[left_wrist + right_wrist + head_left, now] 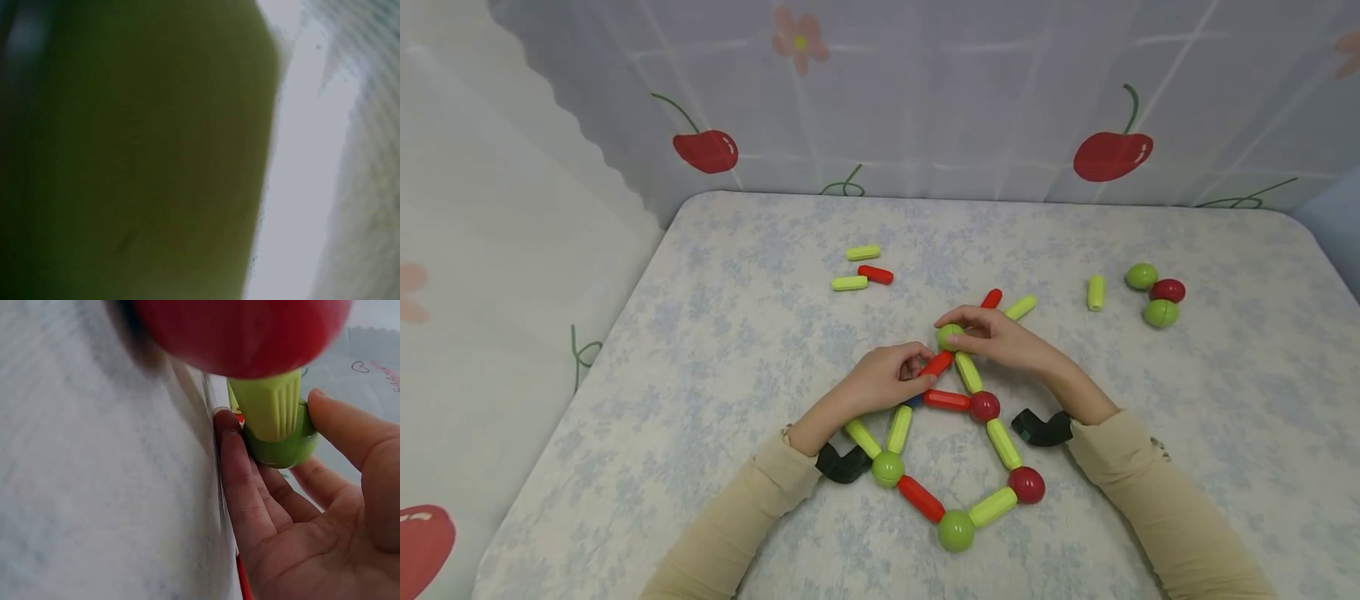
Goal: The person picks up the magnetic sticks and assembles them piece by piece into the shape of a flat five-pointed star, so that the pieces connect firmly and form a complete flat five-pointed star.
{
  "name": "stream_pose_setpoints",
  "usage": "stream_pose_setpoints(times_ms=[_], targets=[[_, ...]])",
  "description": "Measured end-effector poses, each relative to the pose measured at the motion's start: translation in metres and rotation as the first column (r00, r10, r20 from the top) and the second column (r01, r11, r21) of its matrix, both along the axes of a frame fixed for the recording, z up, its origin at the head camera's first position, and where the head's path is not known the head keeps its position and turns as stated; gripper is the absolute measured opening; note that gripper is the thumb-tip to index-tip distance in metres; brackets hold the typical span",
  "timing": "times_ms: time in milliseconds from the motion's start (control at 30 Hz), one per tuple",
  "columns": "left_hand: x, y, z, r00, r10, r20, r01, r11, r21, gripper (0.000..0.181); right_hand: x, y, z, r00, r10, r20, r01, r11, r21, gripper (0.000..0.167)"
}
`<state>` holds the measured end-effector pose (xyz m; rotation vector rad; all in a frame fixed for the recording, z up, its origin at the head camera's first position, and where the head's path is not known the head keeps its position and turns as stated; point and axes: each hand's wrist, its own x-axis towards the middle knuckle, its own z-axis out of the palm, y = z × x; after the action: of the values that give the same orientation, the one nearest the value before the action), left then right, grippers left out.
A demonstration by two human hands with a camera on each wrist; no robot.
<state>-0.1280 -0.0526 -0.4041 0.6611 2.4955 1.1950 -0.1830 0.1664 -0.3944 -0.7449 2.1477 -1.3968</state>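
My right hand (1000, 337) holds a green ball (951, 337) between thumb and fingers; the right wrist view shows this green ball (284, 447) joined to a yellow-green rod (272, 406), with a red ball close to the lens. Just left of it, my left hand (883, 379) pinches a red rod (937, 364) whose far end meets the green ball. Under the left fingers a dark blue ball (914, 401) is mostly hidden. These belong to a loop of rods and balls, including a red ball (985, 407) and a green ball (957, 531). The left wrist view is filled by a blurred yellow-green surface.
Two yellow-green rods and a red rod (876, 274) lie at the back. Another yellow-green rod (1096, 293) lies right, near two green balls and a red ball (1168, 290). Beyond the right hand, red (992, 298) and yellow-green rods (1021, 307) stick out. A cherry-patterned curtain (910, 100) hangs behind the table.
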Motion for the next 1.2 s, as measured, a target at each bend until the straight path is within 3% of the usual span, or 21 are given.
stream_pose_setpoints(times_ms=[400, 600, 667, 733, 800, 900, 967, 1000, 1067, 1200], targets=[[0.002, -0.001, 0.004, 0.999, 0.035, 0.019, -0.035, 0.999, 0.007, 0.02, 0.0, 0.003, -0.002, 0.999, 0.037, 0.011, -0.038, 0.999, 0.023, 0.034], [0.001, 0.0, 0.004, 1.0, 0.024, -0.002, -0.024, 1.0, -0.017, 0.025, 0.0, 0.006, 0.001, 0.997, 0.067, 0.026, -0.068, 0.997, 0.044, 0.041], [0.001, 0.0, 0.004, 1.0, 0.009, -0.016, -0.009, 0.999, -0.035, 0.03, -0.001, 0.01, 0.004, 0.998, 0.067, -0.004, -0.066, 0.995, 0.07, 0.043], [0.001, 0.0, 0.004, 1.0, -0.01, -0.028, 0.008, 0.999, -0.05, 0.034, -0.003, 0.016, 0.008, 0.995, 0.044, -0.087, -0.035, 0.994, 0.102, 0.042], [0.001, 0.0, 0.004, 0.999, -0.028, -0.036, 0.025, 0.998, -0.065, 0.036, -0.005, 0.022, 0.011, 0.974, -0.005, -0.226, 0.036, 0.991, 0.131, 0.039], [0.002, -0.001, 0.005, 0.998, -0.042, -0.052, 0.038, 0.996, -0.076, 0.038, -0.009, 0.031, 0.013, 0.891, -0.075, -0.448, 0.175, 0.967, 0.186, 0.037], [0.003, -0.001, 0.007, 0.997, -0.047, -0.061, 0.043, 0.996, -0.075, 0.043, -0.011, 0.034, 0.013, 0.833, -0.081, -0.548, 0.248, 0.939, 0.239, 0.04], [0.003, -0.001, 0.007, 0.996, -0.052, -0.068, 0.048, 0.997, -0.067, 0.047, -0.013, 0.036, 0.011, 0.816, -0.068, -0.574, 0.269, 0.924, 0.273, 0.042], [0.004, -0.001, 0.007, 0.993, -0.076, -0.094, 0.071, 0.996, -0.056, 0.052, -0.014, 0.039, 0.01, 0.812, -0.021, -0.584, 0.273, 0.897, 0.348, 0.048], [0.003, -0.001, 0.006, 0.977, -0.143, -0.157, 0.134, 0.989, -0.063, 0.049, -0.013, 0.044, 0.008, 0.862, 0.047, -0.505, 0.219, 0.863, 0.454, 0.057]])
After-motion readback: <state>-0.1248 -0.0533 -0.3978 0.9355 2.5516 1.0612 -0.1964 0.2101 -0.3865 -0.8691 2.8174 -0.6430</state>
